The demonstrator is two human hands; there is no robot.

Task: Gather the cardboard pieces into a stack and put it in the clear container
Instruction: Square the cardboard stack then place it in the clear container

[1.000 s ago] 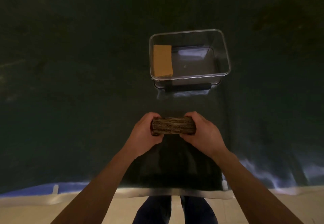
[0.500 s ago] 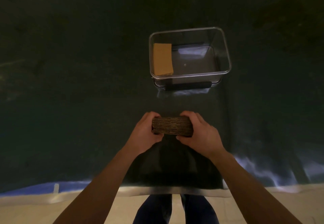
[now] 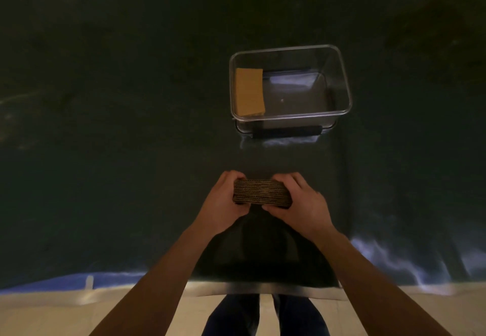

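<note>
Dark sheeting covers the bench (image 3: 105,151). Both hands, left hand (image 3: 222,204) and right hand (image 3: 299,204), clamp the cardboard stack (image 3: 261,191) by its ends, well short of the clear container (image 3: 344,83). Risk: uneven squeeze fans the sheets; stack may foul the cardboard piece (image 3: 249,92) leaning inside the container's left wall.

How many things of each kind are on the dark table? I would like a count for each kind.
Cardboard stacks: 2, one held between the left hand and right hand, one inside the container
Clear container: 1
Total: 3
</note>
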